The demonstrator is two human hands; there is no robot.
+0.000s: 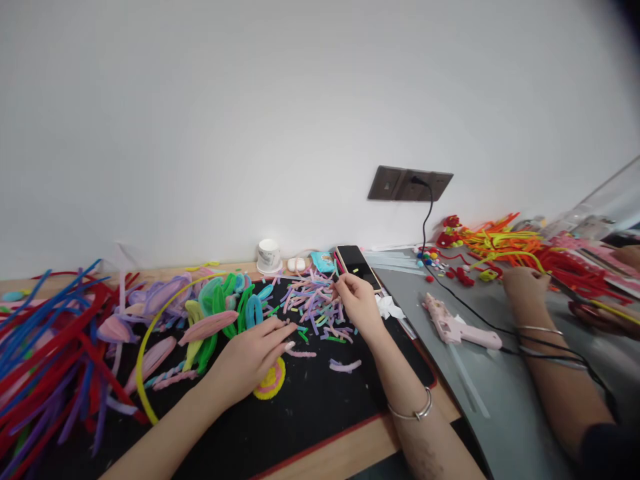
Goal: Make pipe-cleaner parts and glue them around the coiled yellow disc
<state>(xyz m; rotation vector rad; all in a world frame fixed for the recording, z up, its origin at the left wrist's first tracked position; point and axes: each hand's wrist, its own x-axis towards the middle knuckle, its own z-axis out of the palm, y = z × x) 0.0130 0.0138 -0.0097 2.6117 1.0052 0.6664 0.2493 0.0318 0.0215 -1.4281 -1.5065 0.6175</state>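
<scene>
My left hand [257,350] lies low over the black mat [320,413], fingers stretched out. Partly beneath it is a yellow and pink pipe-cleaner disc [271,380]. My right hand [359,300] is at the edge of a pile of short cut pipe-cleaner pieces [311,300], mostly lilac, pink and blue. Its thumb and fingertips are pinched together, and what they hold is too small to name. Two loose pieces, one pink [302,354] and one lilac [345,366], lie between the hands. Green pipe-cleaner loops [216,307] and a pink petal shape [207,328] are left of my left hand.
Long red, blue and purple pipe cleaners [55,360] heap at the left. A phone [357,263], white cup [269,255] and earbud case [296,265] stand behind. Rightward are a pink glue gun [460,327], its black cord [445,287] and a co-worker's hand [526,287].
</scene>
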